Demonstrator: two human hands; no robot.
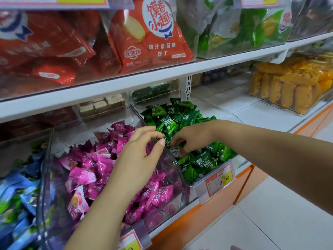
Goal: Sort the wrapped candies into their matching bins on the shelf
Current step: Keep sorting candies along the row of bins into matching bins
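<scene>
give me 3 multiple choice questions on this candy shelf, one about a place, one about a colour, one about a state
1. Which bin does the right hand reach into?
A. the blue candy bin
B. the pink candy bin
C. the green candy bin

2. What colour are the candies in the bin below the left hand?
A. pink
B. yellow
C. white

3. What state is the left hand in?
A. clenched round a red snack bag
B. fingers loosely apart, holding nothing
C. flat on the floor

Answers:
1. C: the right hand has its fingers down among the green candies in the green candy bin.
2. A: the left hand is above the pink candies.
3. B: nothing shows between the left hand's thumb and fingers.
</scene>
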